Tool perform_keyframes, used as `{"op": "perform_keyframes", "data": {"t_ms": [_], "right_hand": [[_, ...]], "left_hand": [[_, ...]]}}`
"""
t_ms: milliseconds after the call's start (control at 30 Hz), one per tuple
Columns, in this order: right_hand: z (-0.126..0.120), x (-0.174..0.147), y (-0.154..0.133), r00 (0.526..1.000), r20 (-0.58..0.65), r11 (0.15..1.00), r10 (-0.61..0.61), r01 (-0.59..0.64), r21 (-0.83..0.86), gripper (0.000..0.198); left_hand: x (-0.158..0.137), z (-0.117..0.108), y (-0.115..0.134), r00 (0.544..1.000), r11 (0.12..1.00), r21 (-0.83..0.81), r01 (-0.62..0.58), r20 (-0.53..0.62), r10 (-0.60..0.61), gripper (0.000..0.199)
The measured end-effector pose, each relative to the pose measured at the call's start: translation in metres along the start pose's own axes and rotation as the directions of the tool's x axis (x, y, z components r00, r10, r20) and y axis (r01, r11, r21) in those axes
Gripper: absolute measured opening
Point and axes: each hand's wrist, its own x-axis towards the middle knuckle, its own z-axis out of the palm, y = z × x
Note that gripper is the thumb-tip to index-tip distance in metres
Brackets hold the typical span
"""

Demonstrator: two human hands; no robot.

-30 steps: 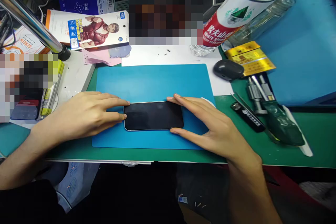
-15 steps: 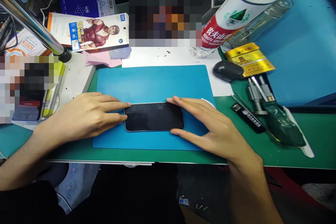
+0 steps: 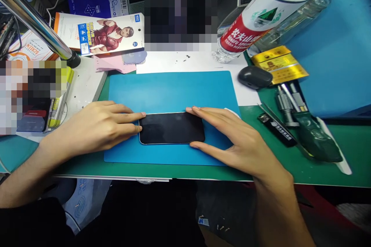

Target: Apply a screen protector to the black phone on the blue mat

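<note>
A smartphone (image 3: 172, 128) with a dark, blank screen lies face up and lengthwise on a blue mat (image 3: 171, 88). At its left end, my left hand (image 3: 106, 125) touches the corner and short edge with the fingertips. Around the right end reaches my right hand (image 3: 232, 135), its thumb at the near long edge and its fingers at the far one. The phone sits between both hands, with its back hidden against the mat.
Right of the mat are a black mouse (image 3: 255, 77), a yellow packet (image 3: 279, 65), screwdrivers (image 3: 285, 104) and a dark green pouch (image 3: 319, 137). A water bottle (image 3: 243, 32) leans behind them. Boxes (image 3: 101, 34) and a metal lamp pole (image 3: 40, 23) stand at the back left.
</note>
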Motion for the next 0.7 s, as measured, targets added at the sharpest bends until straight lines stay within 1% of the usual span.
{"op": "perform_keyframes", "data": {"t_ms": [200, 500, 700], "right_hand": [[-0.0003, -0.0004, -0.0001, 1.000, -0.002, 1.000, 0.000, 0.000, -0.009, 0.076], [-0.0009, -0.0001, -0.0013, 1.000, 0.008, 1.000, 0.016, -0.016, -0.015, 0.077], [-0.0013, 0.0002, -0.0023, 0.999, 0.012, 0.999, 0.031, -0.031, -0.015, 0.078]], "left_hand": [[-0.0003, -0.0007, -0.0003, 1.000, 1.000, -0.012, 0.011, 0.023, -0.011, 0.040], [0.0005, -0.0006, -0.0006, 1.000, 0.999, -0.035, 0.009, 0.011, -0.008, 0.039], [-0.0005, 0.0005, -0.0008, 0.999, 0.998, -0.050, 0.029, 0.031, -0.027, 0.037]]}}
